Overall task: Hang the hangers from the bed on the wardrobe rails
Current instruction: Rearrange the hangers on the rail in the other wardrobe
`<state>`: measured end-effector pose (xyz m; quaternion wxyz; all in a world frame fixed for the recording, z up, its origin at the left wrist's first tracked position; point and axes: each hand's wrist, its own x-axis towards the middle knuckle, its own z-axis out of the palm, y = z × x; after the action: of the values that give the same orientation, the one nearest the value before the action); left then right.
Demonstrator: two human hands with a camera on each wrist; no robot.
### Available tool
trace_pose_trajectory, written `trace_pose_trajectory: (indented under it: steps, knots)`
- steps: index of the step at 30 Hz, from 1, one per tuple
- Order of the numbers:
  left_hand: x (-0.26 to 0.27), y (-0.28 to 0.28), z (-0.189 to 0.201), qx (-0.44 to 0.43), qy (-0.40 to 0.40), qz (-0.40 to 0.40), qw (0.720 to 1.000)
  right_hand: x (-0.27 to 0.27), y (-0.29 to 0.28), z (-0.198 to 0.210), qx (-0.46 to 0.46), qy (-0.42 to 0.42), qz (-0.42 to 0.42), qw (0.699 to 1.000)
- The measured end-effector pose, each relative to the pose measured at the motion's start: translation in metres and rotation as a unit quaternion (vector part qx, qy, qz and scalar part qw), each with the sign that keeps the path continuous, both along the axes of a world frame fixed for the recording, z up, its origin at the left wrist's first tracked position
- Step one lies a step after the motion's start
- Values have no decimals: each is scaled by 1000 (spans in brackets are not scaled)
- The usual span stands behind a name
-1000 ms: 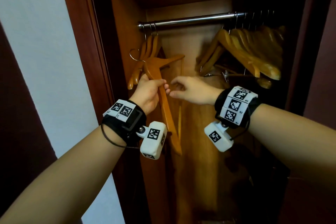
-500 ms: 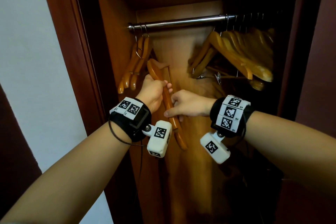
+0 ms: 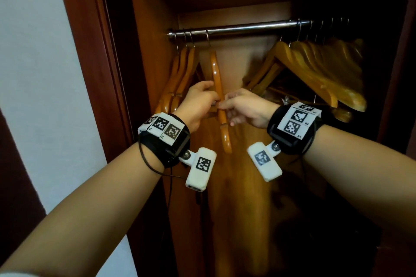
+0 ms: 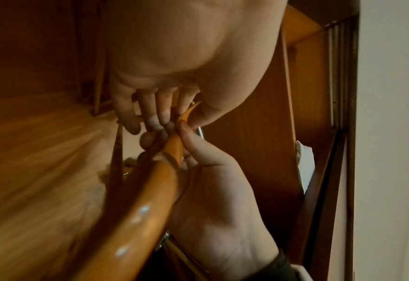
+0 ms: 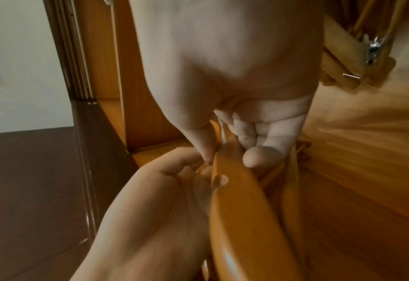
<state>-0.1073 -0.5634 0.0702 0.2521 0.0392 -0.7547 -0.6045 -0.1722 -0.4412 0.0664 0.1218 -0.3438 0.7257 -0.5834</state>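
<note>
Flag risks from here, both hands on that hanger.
1. The hanger has its hook over the rail, but left hand and right hand both pinch it; an uneven release could swing it.
2. The left hangers hang close; a swing may knock or tangle them.

Glossy varnished wood hanger [image 3: 216, 74]; shiny, probably steel rail [image 3: 247, 27].

Both hands' fingertips hide behind the hanger [image 3: 218, 78]; its far arm is unseen.
</note>
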Motion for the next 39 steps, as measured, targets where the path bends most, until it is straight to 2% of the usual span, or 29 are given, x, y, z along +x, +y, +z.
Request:
trace_pose_trajectory:
  steps: [5,10,21,30,35,39]
  knots:
    - [1,-13,12,-52,12,7,999,-13,-16,21,-45,-32,11,998]
    - [-1,-20,21,-83,28,25,996,-28,-31,35,-47,-58,21,997]
    - [-6,-29,27,-89,53,36,994,-49,-59,53,-69,-111,6,991]
    - [1,-28,19,-105,36,44,993,-56,-71,44,-72,-140,19,987]
    - [8,-22,16,-91,53,44,993,-51,-74,39,-81,-138,17,987]
    - [9,-24,12,-134,88,90,983,-39,-71,30,-92,-104,27,990]
